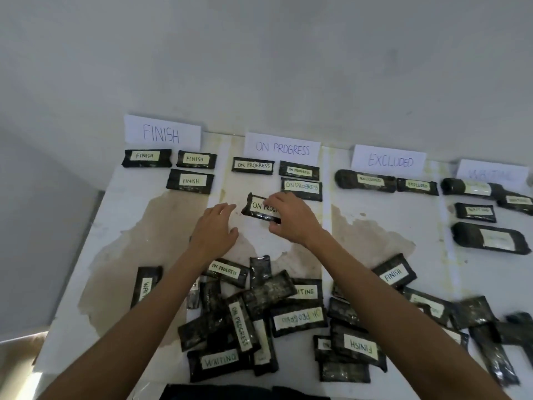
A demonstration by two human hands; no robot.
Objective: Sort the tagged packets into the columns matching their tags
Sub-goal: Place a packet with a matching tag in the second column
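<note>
My right hand (pixel 291 217) pinches a black packet tagged ON PROGRESS (pixel 258 207) by its right end, in the ON PROGRESS column under the ON PROGRESS sign (pixel 282 148). Three packets with that tag (pixel 301 186) lie above it. My left hand (pixel 215 229) hovers just left of the held packet, fingers relaxed, holding nothing. Signs FINISH (pixel 161 133), EXCLUDED (pixel 389 161) and WAITING (pixel 493 174) head the other columns, each with black packets below. A mixed pile of tagged packets (pixel 259 313) lies near me.
The white table (pixel 138 215) has brownish stains and stands against a pale wall. Its left edge drops off to the floor. More unsorted packets (pixel 476 327) spread to the near right. A single WAITING packet (pixel 145 285) lies at the near left.
</note>
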